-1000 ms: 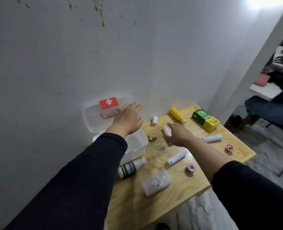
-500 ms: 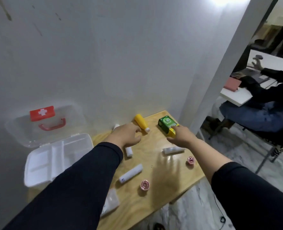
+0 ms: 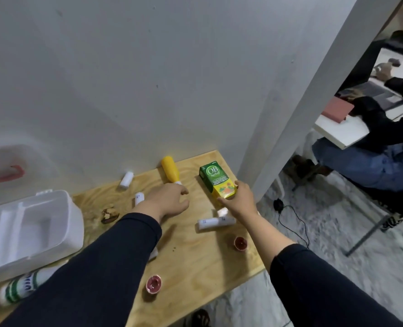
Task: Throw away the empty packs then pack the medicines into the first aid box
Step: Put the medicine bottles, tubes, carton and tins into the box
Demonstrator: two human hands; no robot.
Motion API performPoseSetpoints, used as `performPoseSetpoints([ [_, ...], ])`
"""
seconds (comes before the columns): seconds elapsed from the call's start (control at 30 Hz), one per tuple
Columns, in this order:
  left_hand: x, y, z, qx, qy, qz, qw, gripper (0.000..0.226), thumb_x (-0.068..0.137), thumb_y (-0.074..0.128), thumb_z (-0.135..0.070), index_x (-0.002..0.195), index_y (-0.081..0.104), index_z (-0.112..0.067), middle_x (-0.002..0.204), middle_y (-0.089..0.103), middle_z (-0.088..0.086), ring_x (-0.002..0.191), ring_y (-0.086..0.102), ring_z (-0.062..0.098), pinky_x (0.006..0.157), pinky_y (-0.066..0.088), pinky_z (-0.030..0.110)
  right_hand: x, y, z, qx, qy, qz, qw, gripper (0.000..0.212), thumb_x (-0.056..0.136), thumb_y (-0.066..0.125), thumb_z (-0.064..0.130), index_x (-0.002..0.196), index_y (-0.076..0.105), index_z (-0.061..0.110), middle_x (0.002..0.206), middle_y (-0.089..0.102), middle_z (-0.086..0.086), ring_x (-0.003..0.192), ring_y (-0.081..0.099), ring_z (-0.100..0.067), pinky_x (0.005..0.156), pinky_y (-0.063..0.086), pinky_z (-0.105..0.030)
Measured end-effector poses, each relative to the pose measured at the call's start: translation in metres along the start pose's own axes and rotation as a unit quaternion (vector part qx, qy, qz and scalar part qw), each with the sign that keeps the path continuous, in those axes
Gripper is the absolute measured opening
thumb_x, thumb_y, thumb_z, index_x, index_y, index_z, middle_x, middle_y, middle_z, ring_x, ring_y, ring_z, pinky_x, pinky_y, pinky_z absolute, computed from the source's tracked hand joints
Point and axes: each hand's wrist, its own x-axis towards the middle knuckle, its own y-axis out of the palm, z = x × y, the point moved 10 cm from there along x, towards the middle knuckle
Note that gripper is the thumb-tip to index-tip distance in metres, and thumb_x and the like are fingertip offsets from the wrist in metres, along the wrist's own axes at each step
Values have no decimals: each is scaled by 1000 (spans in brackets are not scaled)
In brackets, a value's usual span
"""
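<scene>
Head view caught your right hand (image 3: 239,199) closing on the green-and-yellow carton (image 3: 215,182) at the far right of the wooden table (image 3: 202,263) — fingers wrapped over its near, yellow end, thumb along the side. The carton lay flat, long axis running away from you toward the wall, so the grip sat at the near tip. Your left hand (image 3: 169,200) hovered loosely curled and held nothing, just short of the yellow bottle (image 3: 170,169), which pointed cap-first at it. The open first aid box (image 3: 32,230) sat well to the left — nearer your left hand.
</scene>
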Motion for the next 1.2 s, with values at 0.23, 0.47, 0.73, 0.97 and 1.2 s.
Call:
performPoseSetpoints([
  [0.23, -7, -14, -1, -18, -12, -9, 1000, 47, 91, 53, -39, 135, 55, -24, 137, 59, 1, 124, 56, 23, 99, 49, 40, 3, -18, 29, 24, -58, -17, 998, 61, 75, 75, 26, 128, 51, 9, 122, 53, -11, 113, 52, -26, 93, 44, -33],
  [0.47, -51, -76, 61, -53, -79, -110, 989, 43, 91, 53, -40, 133, 57, -28, 136, 59, -3, 124, 54, 22, 103, 45, 39, -19, -25, 144, 33, -202, 7, 979, 62, 73, 71, 19, 130, 50, 8, 122, 52, -14, 115, 50, -28, 101, 44, -37],
  [0.73, -129, -95, 139, -105, -170, -154, 968, 49, 93, 52, -37, 139, 52, -22, 144, 53, 1, 130, 50, 25, 107, 41, 34, -73, 17, 231, 2, -322, 64, 945, 68, 72, 72, 18, 134, 47, 7, 126, 52, -13, 117, 52, -29, 104, 44, -40],
  [0.97, -209, -79, 232, -106, -227, -170, 953, 49, 96, 51, -29, 144, 45, -19, 150, 43, 2, 135, 44, 25, 109, 38, 37, -140, 95, 302, -75, -403, 135, 902, 73, 75, 71, 27, 139, 41, 10, 130, 46, -8, 122, 47, -25, 106, 42, -35],
  [1.2, -233, -46, 313, -101, -250, -144, 952, 83, 86, 60, -57, 150, 31, -14, 160, 25, 3, 147, 24, 20, 117, 26, 37, -170, 167, 342, -202, -428, 138, 870, 78, 79, 65, 45, 142, 36, 10, 131, 46, -8, 124, 38, -25, 103, 39, -36],
])
